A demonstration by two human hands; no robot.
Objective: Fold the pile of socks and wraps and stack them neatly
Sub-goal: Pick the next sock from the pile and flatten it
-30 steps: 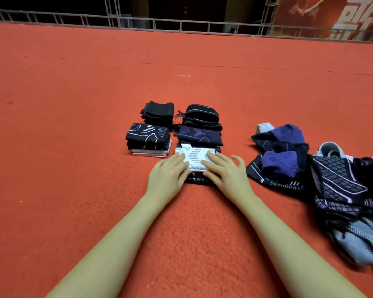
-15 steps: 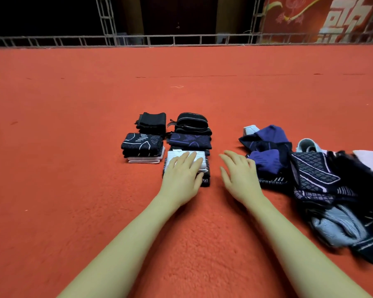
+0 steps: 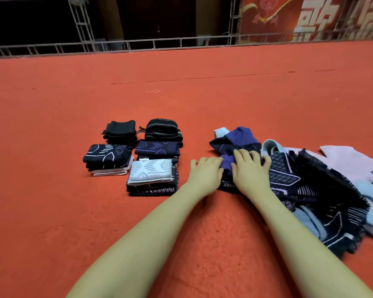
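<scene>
Both hands on purple sock (image 3: pixel 226 163) in unfolded pile (image 3: pixel 310 190), folded stacks (image 3: pixel 151 175) left

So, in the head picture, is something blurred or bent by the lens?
Head view: the railing bows, a wide-angle effect; the unfolded pile looks soft and smeared toward the right edge; the folded stacks are sharper; light is even, with faint shadows under both forearms on the carpet.

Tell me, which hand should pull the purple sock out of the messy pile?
Probably the right hand: its fingers already lie on the purple sock. The left hand only touches the sock's near edge, beside the folded stacks.
</scene>
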